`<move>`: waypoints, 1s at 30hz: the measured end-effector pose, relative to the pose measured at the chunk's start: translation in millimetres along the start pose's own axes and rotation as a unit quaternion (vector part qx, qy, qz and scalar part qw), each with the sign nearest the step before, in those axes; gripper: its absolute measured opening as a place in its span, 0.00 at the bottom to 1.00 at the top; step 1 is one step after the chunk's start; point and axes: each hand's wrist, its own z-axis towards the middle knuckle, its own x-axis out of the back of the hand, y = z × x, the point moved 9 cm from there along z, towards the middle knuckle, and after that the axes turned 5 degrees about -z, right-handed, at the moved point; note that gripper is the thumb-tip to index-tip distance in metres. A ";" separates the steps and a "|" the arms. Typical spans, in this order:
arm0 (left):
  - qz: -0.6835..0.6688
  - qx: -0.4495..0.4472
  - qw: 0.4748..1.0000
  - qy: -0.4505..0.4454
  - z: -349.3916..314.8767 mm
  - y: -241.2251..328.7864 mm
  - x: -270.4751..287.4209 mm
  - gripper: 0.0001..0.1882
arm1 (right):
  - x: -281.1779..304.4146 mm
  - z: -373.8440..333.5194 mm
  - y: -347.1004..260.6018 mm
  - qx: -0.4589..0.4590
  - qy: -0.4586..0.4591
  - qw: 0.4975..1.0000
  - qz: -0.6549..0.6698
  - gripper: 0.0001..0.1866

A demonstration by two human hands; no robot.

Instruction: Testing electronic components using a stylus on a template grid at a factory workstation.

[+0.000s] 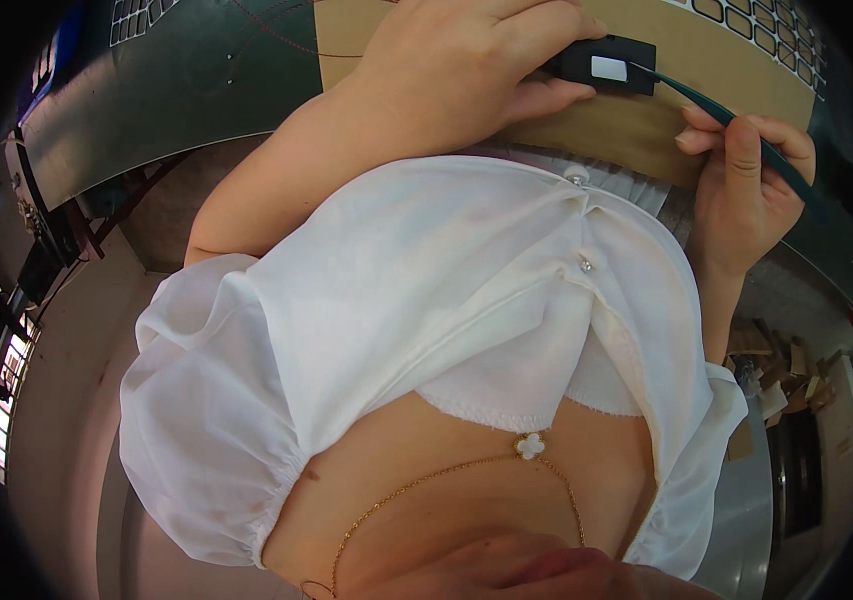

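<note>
Head view, and the action's up top, right of centre: the left hand [482, 65] has its fingers pinched around a black case [597, 48] above the brown mat [767, 95] on the table [187, 115]. From the right, the right hand [747, 190] grips green tweezers [709, 106] in its fingers, tip right beside the white label [609, 68]!

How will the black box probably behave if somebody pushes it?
The black box probably would not roll, given its straight edges. It looks stiff: no bend shows where the left hand grips it. Laid on its broad face, it should hardly tip, though its thickness is hard to judge.
</note>
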 end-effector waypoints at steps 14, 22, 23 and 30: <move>0.023 -0.009 1.000 0.000 -1.3 3.7 3.5 0.14 | -1.1 -4.1 -1.6 0.004 -0.005 0.998 -0.058 0.03; 0.034 -0.022 0.999 -0.004 -2.6 5.0 2.6 0.16 | 6.0 -10.5 -4.7 0.055 0.033 0.998 -0.014 0.05; 0.035 -0.024 0.999 -0.005 -2.5 4.9 2.4 0.16 | 3.7 -11.2 -6.4 0.069 0.022 0.997 -0.021 0.05; 0.036 -0.046 0.998 -0.002 -1.8 8.3 3.2 0.19 | 10.4 -4.5 -11.4 0.072 -0.012 0.995 0.071 0.08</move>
